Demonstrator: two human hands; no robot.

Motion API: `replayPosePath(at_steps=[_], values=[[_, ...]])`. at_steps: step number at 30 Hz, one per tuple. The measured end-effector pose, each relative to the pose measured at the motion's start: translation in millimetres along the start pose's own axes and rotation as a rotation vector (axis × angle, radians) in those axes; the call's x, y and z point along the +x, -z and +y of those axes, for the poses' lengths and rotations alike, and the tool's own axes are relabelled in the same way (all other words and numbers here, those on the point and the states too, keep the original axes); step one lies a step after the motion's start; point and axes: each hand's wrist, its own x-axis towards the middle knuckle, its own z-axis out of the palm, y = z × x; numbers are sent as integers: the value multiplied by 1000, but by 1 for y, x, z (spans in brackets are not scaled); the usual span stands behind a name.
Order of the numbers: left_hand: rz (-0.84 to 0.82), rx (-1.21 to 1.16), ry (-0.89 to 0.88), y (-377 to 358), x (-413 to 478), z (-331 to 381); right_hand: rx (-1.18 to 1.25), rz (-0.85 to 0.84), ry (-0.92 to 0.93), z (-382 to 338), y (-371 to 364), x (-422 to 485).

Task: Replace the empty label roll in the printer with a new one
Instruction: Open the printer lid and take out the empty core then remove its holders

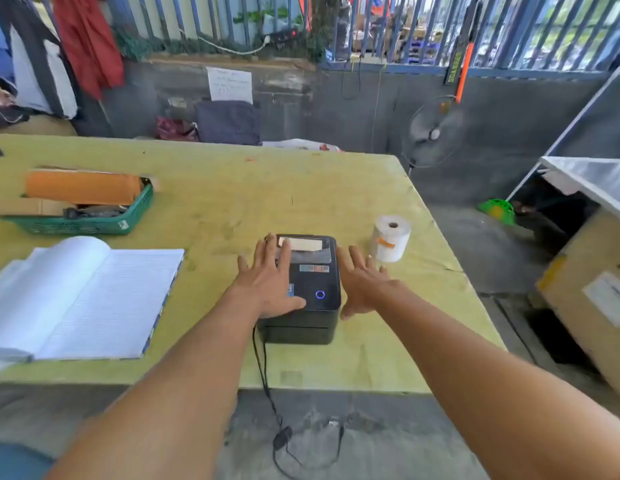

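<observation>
A black label printer (310, 308) sits near the front of the yellow-green table (215, 202), lid closed, a blue ring light lit on its top. My left hand (270, 277) lies flat on the lid's left side, fingers spread. My right hand (362, 282) is against the printer's right side, fingers apart, holding nothing. A white label roll (390, 238) stands upright on the table just beyond my right hand, with an orange tab on its side.
An open notebook (80, 299) lies at the left. Behind it is a green basket (94, 225) with an orange bundle. The printer's black cable (267, 382) hangs over the front edge. A fan (433, 133) and cardboard box (588, 289) stand to the right.
</observation>
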Motion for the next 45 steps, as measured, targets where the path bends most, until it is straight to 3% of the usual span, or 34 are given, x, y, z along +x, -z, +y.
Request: replayPosePath(at_steps=[6,11,17,32,41,45], values=[[-231,-82,174,-47,-7,-16,327,-93,20,-15,-54,17],[-170,-316,206,-67,-6,-20,493,43,-5,-16,-80,30],[-106,-349,161,-75,-4,-24,620,158,-30,-18,-97,29],[-56,-351,144,-74,-5,-24,533,164,-32,-13,-91,33],[-109,-406,92,-30,17,-36,750,151,13,7,-50,38],[-24,-558,89,11,45,-46,803,208,-44,17,-12,51]])
